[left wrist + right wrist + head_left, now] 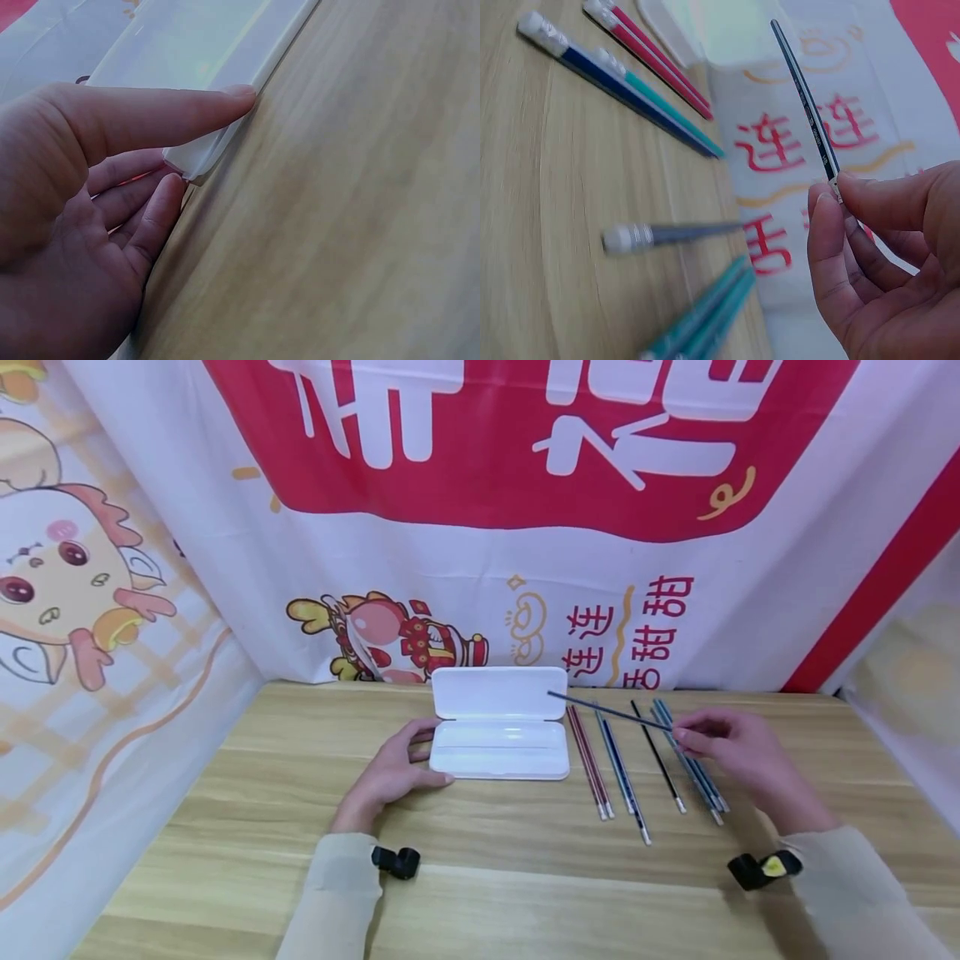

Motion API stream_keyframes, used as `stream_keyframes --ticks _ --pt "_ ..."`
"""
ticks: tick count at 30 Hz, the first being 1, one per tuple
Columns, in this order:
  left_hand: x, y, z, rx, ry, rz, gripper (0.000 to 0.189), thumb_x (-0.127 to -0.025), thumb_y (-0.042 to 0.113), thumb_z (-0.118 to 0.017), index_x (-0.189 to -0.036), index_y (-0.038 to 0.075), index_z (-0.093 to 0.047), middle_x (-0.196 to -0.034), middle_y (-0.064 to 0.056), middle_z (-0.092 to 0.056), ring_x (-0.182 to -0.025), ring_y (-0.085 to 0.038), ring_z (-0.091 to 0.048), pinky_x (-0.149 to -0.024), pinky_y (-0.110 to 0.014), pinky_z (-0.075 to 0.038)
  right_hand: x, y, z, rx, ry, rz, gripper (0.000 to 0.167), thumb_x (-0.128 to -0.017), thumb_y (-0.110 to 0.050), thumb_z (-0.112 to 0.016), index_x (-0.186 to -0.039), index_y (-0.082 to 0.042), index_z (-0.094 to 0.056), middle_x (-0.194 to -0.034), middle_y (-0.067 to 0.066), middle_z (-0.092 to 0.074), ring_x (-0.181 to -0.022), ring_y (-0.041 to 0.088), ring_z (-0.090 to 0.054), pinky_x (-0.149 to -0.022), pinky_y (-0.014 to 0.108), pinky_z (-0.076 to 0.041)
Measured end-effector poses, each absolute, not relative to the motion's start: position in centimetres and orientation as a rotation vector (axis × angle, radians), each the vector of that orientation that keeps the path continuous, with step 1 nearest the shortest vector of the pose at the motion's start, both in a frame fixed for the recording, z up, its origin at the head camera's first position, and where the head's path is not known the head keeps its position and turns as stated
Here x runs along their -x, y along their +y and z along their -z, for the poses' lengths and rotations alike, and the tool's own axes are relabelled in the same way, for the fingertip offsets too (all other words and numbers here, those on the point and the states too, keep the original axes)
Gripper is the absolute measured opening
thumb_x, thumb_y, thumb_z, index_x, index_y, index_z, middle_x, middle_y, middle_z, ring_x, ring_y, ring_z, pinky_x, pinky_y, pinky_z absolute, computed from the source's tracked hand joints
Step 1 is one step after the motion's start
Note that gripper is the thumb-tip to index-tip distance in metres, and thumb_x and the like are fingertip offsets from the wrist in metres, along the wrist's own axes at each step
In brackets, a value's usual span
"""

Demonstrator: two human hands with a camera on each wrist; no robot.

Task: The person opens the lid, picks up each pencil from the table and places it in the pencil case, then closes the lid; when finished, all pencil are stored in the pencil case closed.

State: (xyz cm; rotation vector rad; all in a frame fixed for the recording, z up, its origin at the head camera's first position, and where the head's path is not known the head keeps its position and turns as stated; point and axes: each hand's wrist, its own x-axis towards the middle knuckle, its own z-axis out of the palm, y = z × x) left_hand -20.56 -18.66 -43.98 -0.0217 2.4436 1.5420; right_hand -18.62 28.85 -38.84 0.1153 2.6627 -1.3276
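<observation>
A white pencil case (501, 737) lies with its lid (498, 692) raised at the back; its inside shows no pencils. My left hand (396, 767) holds the case's left end, thumb along the front edge and fingers round the side. In the left wrist view, the thumb (172, 116) reaches across the case's corner. Between thumb and fingertips, my right hand (726, 745) pinches a dark pencil (611, 709) by one end. That pencil is raised above the table, and its far end points left, overlapping the lid's right edge in the head view.
Right of the case lie two red pencils (591, 764), then blue and teal pencils (621, 768). Farther right are a black pencil (660, 760) and several teal-blue pencils (693, 768) under the right hand. A printed cloth (465, 552) hangs behind the wooden table (525, 910).
</observation>
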Motion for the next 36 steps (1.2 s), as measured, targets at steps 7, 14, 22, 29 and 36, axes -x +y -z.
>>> stream_keyframes --ticks 7,14,22,29,36 --pt "20.6 -18.8 44.1 0.014 2.447 -1.541 0.090 -0.082 0.010 -0.093 -0.159 0.024 -0.048 -0.164 -0.011 -0.049 -0.147 -0.038 -0.056 -0.121 -0.053 -0.049 20.1 24.8 38.8 0.002 2.667 1.330 0.034 -0.107 -0.032 -0.068 -0.131 -0.008 -0.072 -0.122 0.014 -0.074 -0.108 0.028 -0.069 -0.089 0.035 -0.062" --pt "20.8 -18.9 44.0 0.025 2.443 -1.538 0.090 -0.082 0.010 -0.093 -0.159 0.025 -0.048 -0.164 -0.010 -0.050 -0.147 -0.037 -0.056 -0.122 -0.054 -0.048 21.7 21.1 38.9 0.051 2.643 1.326 0.024 -0.106 -0.023 -0.070 -0.124 -0.008 -0.074 -0.115 0.012 -0.074 -0.102 0.024 -0.070 -0.088 0.038 -0.062" --pt "20.7 -18.7 44.1 0.010 2.437 -1.557 0.088 -0.082 0.009 -0.093 -0.157 0.024 -0.050 -0.162 -0.010 -0.052 -0.144 -0.036 -0.058 -0.121 -0.052 -0.050 22.9 17.6 39.8 0.070 2.640 1.306 0.016 -0.105 -0.017 -0.071 -0.118 -0.011 -0.078 -0.114 0.011 -0.075 -0.097 0.023 -0.070 -0.084 0.035 -0.061" --pt "20.7 -18.8 44.1 -0.008 2.433 -1.568 0.088 -0.083 0.008 -0.093 -0.158 0.023 -0.049 -0.162 -0.010 -0.052 -0.144 -0.036 -0.059 -0.120 -0.052 -0.051 23.4 16.0 40.6 0.107 2.671 1.279 0.015 -0.103 -0.017 -0.072 -0.114 -0.012 -0.079 -0.112 0.011 -0.075 -0.094 0.023 -0.069 -0.078 0.031 -0.058" --pt "20.7 -18.8 44.1 0.019 2.433 -1.566 0.088 -0.082 0.009 -0.093 -0.157 0.024 -0.051 -0.161 -0.010 -0.052 -0.144 -0.036 -0.059 -0.120 -0.053 -0.050 23.8 15.1 41.4 0.148 2.728 1.242 0.012 -0.101 -0.017 -0.074 -0.110 -0.014 -0.081 -0.113 0.009 -0.076 -0.101 0.024 -0.067 -0.087 0.037 -0.057"
